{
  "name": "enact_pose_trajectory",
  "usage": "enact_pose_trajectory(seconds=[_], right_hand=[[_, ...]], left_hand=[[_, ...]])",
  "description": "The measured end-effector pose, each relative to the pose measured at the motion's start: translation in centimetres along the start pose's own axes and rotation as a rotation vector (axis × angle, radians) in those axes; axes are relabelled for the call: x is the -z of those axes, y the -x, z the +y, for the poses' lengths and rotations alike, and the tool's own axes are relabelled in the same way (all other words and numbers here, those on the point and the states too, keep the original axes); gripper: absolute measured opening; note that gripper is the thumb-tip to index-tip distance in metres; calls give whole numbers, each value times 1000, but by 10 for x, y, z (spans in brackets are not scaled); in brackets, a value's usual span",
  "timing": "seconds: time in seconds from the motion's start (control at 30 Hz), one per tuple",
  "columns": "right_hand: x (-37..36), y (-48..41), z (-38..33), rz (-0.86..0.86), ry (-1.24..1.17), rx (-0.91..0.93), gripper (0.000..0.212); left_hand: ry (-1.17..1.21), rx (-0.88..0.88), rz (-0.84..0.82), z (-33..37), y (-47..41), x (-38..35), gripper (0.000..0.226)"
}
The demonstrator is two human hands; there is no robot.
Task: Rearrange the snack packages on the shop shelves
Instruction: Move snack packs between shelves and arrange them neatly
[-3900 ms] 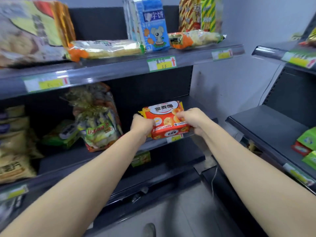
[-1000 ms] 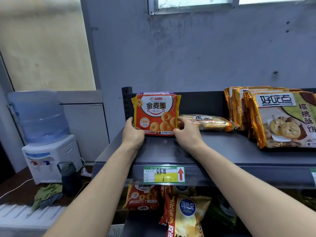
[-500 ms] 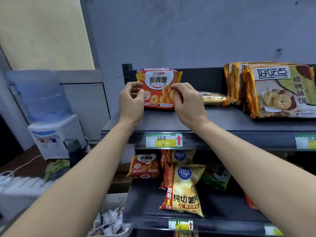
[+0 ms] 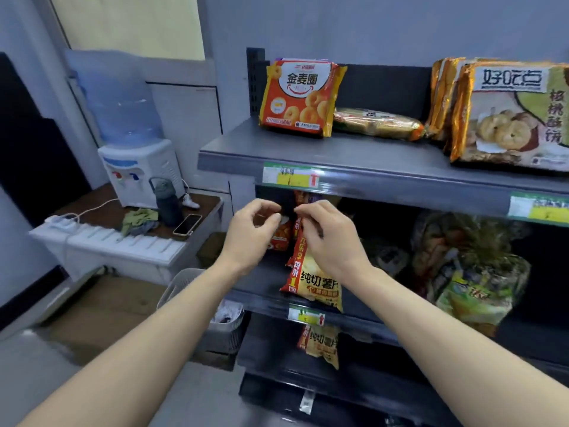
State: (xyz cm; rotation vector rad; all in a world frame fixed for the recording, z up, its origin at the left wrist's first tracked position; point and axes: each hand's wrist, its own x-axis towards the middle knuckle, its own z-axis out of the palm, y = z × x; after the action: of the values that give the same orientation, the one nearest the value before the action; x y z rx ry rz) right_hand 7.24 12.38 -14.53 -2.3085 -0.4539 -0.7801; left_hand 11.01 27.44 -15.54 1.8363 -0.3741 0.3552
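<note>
Snack package (image 4: 297,97) upright, chip bag (image 4: 317,282) half hidden behind right hand (image 4: 329,241)

Count: 2 orange ring-biscuit packs (image 4: 297,100) (image 4: 280,238), second half hidden. 1 long gold-wrapped pack (image 4: 375,124). Walnut cookie packs (image 4: 511,118): at least 3, edges overlap. Yellow chip bags (image 4: 317,282) (image 4: 320,343): at least 2. 3 price tags (image 4: 291,177) (image 4: 538,208) (image 4: 304,315). 1 water dispenser (image 4: 138,171), 1 bottle (image 4: 167,201), 1 phone (image 4: 187,224). Green bags (image 4: 480,291): too blurred to count.
</note>
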Motion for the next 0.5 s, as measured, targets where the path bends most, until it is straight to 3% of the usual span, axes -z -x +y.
enact_pose_trajectory(seconds=[0.3,0.5], right_hand=[[-84,27,32,-393,-107,-396,45],[-147,7,62,-436,-116,-589,62]], left_hand=[[-111,332,10,-74,26,14,8],[-167,423,-79,-138,-8,11,26]])
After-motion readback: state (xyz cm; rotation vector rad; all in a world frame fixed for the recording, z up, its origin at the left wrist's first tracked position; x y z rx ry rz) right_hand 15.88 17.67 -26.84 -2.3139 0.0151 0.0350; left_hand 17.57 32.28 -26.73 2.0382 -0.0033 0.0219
